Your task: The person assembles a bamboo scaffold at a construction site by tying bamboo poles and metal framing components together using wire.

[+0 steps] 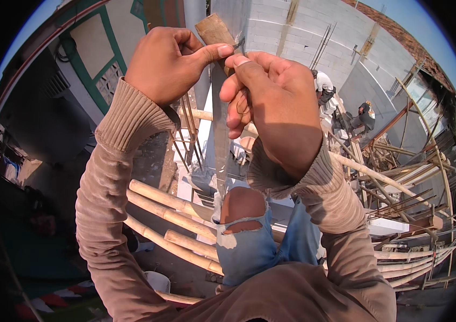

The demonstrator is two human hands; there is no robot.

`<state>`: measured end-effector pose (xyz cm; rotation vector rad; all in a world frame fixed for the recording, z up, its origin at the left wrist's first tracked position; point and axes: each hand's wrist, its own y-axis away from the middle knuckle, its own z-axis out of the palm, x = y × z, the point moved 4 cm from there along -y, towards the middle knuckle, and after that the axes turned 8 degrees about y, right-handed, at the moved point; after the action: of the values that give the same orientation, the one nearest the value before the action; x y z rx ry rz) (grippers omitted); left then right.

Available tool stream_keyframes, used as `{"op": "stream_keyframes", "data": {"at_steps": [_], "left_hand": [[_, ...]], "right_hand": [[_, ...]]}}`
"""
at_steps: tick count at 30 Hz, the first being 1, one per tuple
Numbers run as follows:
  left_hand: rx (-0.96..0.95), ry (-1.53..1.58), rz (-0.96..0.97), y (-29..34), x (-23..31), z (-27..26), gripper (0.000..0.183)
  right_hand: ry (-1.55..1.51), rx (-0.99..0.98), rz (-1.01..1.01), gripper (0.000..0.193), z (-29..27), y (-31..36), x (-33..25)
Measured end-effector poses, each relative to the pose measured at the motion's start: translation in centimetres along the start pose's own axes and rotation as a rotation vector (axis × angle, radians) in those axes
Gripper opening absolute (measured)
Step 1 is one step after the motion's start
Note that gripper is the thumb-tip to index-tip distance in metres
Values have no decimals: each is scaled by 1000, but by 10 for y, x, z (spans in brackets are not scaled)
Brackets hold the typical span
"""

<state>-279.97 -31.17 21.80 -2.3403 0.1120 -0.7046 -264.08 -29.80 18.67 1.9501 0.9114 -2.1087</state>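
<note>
Near the top centre, my left hand [166, 67] and my right hand [279, 94] meet at the fingertips, both closed in a pinch. A thin dark strand [240, 44], like string or wire, shows at the pinch; its exact kind is too small to tell. Right behind the fingertips is a short piece of wood [214, 30], tilted and partly covered by my left thumb. The lower fingers of my right hand are loosely curled. Below the hands, a narrow grey strip [220, 129] runs down toward my bent knee, tapering at its lower end.
Several bamboo poles [177, 217] cross beneath me at the left. Thin upright rods [189, 129] stand beyond my left cuff. At the right are more bamboo poles [367, 172] and timber, with two people working by a grey block wall [303, 32]. A white bucket [158, 280] stands below.
</note>
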Motion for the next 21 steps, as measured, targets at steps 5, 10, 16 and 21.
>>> {"op": "stream_keyframes", "data": {"at_steps": [5, 10, 16, 21], "left_hand": [[-125, -41, -56, -7, 2, -5, 46], [-281, 164, -303, -3, 20, -11, 46], [-407, 358, -365, -4, 9, -21, 32], [-410, 219, -316, -5, 10, -24, 20]], "right_hand": [[-290, 131, -35, 36, 34, 2, 21], [143, 328, -389, 25, 43, -2, 35], [393, 359, -458, 19, 45, 8, 29], [231, 411, -374, 29, 62, 4, 56]]}}
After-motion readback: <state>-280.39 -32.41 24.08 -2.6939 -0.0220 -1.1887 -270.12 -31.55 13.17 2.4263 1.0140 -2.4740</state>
